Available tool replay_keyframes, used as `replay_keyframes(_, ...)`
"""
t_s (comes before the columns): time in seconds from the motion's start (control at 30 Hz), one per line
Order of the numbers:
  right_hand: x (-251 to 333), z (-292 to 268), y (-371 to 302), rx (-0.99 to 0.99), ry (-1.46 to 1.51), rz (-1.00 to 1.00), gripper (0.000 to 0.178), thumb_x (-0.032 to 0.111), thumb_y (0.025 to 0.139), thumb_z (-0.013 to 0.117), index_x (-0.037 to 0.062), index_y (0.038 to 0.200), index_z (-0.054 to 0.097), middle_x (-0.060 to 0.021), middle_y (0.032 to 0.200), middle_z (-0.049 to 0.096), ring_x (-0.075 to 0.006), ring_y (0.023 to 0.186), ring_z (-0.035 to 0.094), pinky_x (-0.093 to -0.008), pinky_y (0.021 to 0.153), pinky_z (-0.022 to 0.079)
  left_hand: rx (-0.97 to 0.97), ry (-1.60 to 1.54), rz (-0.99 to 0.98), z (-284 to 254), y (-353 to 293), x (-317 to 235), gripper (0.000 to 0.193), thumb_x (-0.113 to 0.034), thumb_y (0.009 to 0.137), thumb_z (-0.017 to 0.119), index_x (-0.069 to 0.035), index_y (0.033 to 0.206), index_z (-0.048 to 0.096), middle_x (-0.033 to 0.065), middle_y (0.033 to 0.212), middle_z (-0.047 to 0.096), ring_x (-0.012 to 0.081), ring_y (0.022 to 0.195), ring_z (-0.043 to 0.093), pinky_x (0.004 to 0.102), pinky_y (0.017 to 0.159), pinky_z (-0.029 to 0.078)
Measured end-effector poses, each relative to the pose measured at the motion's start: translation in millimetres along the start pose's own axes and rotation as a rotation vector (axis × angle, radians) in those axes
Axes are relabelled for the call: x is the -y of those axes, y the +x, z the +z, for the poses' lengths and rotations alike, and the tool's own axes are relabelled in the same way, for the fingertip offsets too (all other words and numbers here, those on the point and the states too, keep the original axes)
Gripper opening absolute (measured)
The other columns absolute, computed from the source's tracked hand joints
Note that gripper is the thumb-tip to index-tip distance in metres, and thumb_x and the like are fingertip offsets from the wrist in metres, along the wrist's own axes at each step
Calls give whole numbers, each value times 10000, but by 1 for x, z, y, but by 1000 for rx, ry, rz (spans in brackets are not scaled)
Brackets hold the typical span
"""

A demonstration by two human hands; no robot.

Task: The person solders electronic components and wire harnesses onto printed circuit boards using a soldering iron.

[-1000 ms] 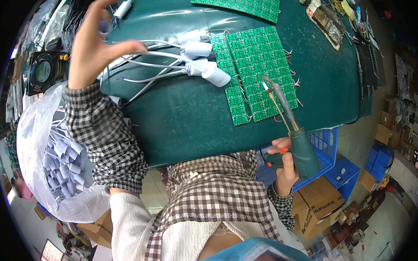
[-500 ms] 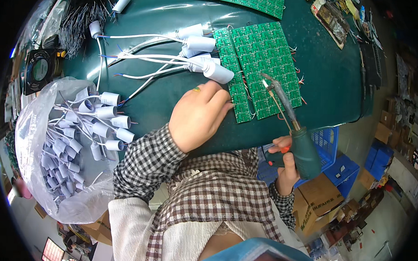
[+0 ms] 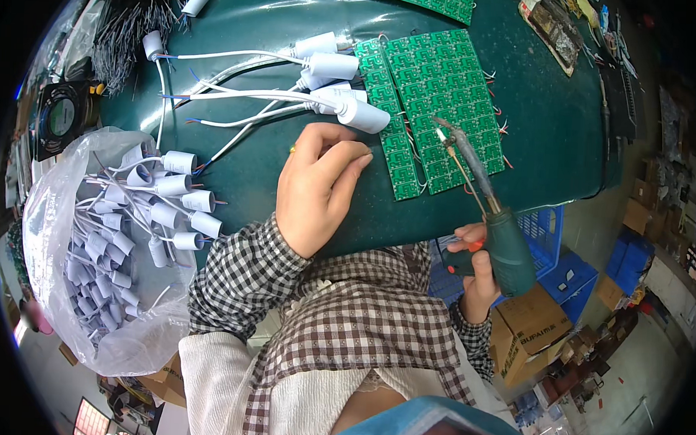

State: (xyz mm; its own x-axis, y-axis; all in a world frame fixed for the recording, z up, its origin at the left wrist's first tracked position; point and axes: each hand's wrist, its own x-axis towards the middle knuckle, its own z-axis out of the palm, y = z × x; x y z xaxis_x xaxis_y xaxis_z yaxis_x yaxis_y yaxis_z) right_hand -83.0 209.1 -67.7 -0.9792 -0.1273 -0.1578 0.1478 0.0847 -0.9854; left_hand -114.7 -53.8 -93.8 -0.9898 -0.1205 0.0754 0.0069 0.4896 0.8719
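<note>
My right hand point(image 3: 478, 279) is wrapped around the dark green grip of a soldering gun point(image 3: 510, 250). The gun's metal tip and thin feed tube point up over a panel of green circuit boards point(image 3: 450, 91). A narrower strip of boards point(image 3: 389, 127) lies along that panel's left side, with thin wires between them. My left hand point(image 3: 318, 182) is closed just left of the strip, thumb and fingers drawn together; whatever they may hold is hidden. Just beyond its knuckles rest several white lamp holders point(image 3: 363, 115) with white cables trailing left.
A clear plastic bag point(image 3: 48, 230) full of white lamp holders sits at the left. Behind it are a black fan point(image 3: 62, 117) and a bundle of dark wires point(image 3: 136, 37). Another green board panel point(image 3: 440, 2) lies at the far edge. Blue crates point(image 3: 543, 240) and a cardboard box point(image 3: 532, 324) stand below at right.
My left hand has drawn back slightly left from the board strip, and its fingers have curled in. The right hand and soldering gun have stayed nearly still.
</note>
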Motion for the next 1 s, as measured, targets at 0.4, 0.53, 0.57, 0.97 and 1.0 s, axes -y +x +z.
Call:
replay_keyframes(0.4, 11, 31, 21, 66, -255, -92, 475, -112, 783, 791, -20, 1197, 576, -95, 1071, 693, -157, 928, 709, -284, 808, 591, 265, -851, -413, 20, -23, -42, 143, -19, 958, 680, 22, 1084, 627, 71, 999, 707, 99, 936, 677, 242, 806, 538)
replay_keyframes(0.53, 7, 40, 21, -40, -148, -22, 418, -96, 803, 780, -13, 1163, 585, -86, 1013, 686, -155, 896, 707, -286, 788, 594, 355, -976, -509, 24, -24, -42, 146, -13, 973, 653, 30, 1104, 608, 54, 994, 691, 78, 933, 653, 229, 810, 523)
replay_keyframes(0.57, 8, 38, 20, -51, -115, 32, 395, -94, 807, 775, -11, 1147, 591, -81, 987, 682, -149, 877, 701, -283, 770, 588, 371, -1071, -591, 24, -24, -41, 138, -6, 980, 638, 32, 1108, 605, 52, 996, 686, 76, 927, 646, 227, 806, 518)
replay_keyframes(0.97, 1, 27, 19, 39, -350, -66, 342, -46, 791, 811, -11, 1076, 627, -59, 880, 676, -136, 757, 659, -279, 702, 554, 289, -351, 34, 19, -28, -46, 285, 7, 785, 776, 5, 1032, 635, 106, 915, 642, 193, 780, 651, 308, 694, 510)
replay_keyframes(1.0, -2, 28, 15, 16, -349, -68, 351, -36, 787, 818, -6, 1083, 631, -60, 885, 681, -138, 753, 659, -277, 699, 552, 301, -348, 11, 17, -29, -48, 215, 21, 782, 745, 15, 972, 645, 131, 905, 631, 260, 750, 641, 324, 670, 503)
